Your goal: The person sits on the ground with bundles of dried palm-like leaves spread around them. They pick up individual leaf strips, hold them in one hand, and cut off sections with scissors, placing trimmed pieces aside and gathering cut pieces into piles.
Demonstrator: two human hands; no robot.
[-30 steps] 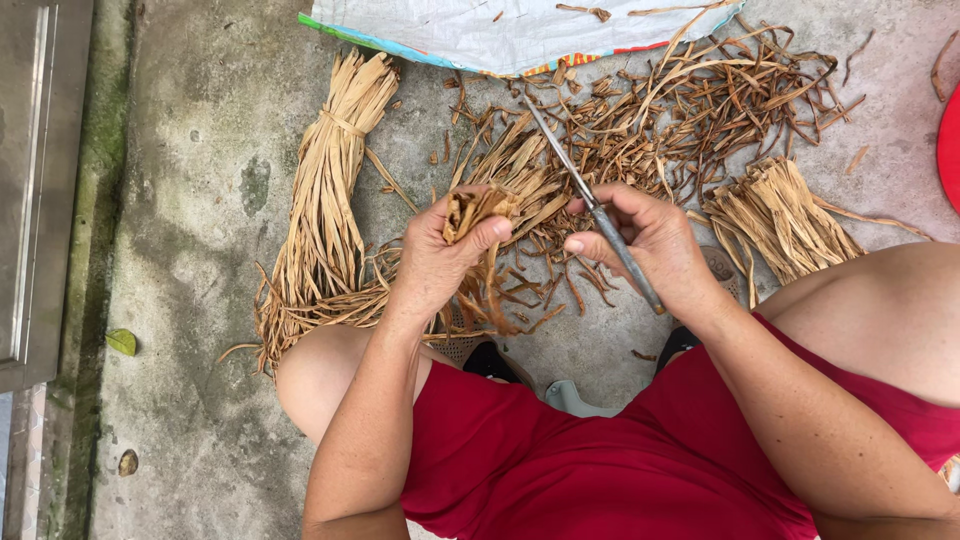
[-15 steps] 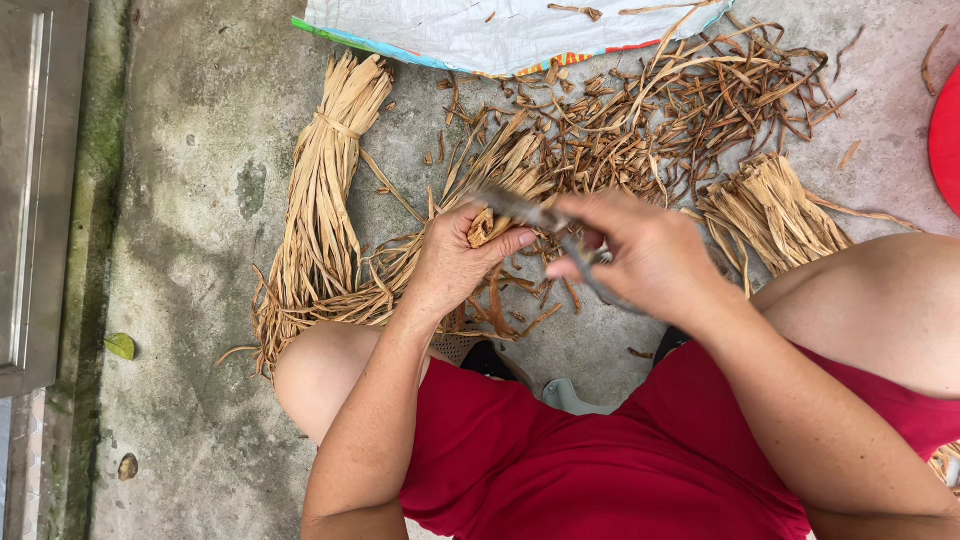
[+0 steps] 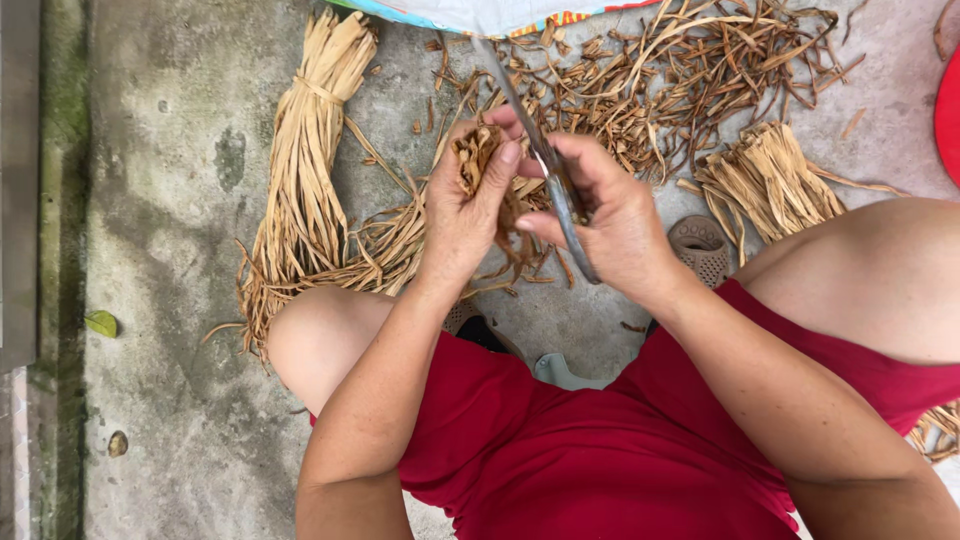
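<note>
Concrete floor (image 3: pixel 170 200) fills most of what I see, grey and stained, with a mossy strip along its left edge. Next in size from up here are my red shorts (image 3: pixel 600 450) and both bare knees, spread wide apart over the floor. Across the top lies a wide scatter of dark brown leaf trimmings (image 3: pixel 690 80), short curled pieces strewn just below the edge of a white woven sack (image 3: pixel 500 15). A long tied bundle of pale dried leaf strips (image 3: pixel 305 170) stands out at left, bound near its top and fanning out toward my left knee. A shorter bundle (image 3: pixel 770 180) lies at right, just beside my right knee.

My left hand (image 3: pixel 465 215) is closed around a small clump of brown dried strips (image 3: pixel 478 155), fingers curled and pressed on it, holding it above the floor between the two bundles. My right hand (image 3: pixel 610 215) is wrapped around a metal blade (image 3: pixel 545 160), thumb and fingers pressed along it; its tip runs up toward the sack, and its edge meets the clump beside my left fingertips. A grey perforated slipper (image 3: pixel 700 245) shows just past my right wrist. Smallest, a green leaf (image 3: pixel 101 322) lies well to the left.
</note>
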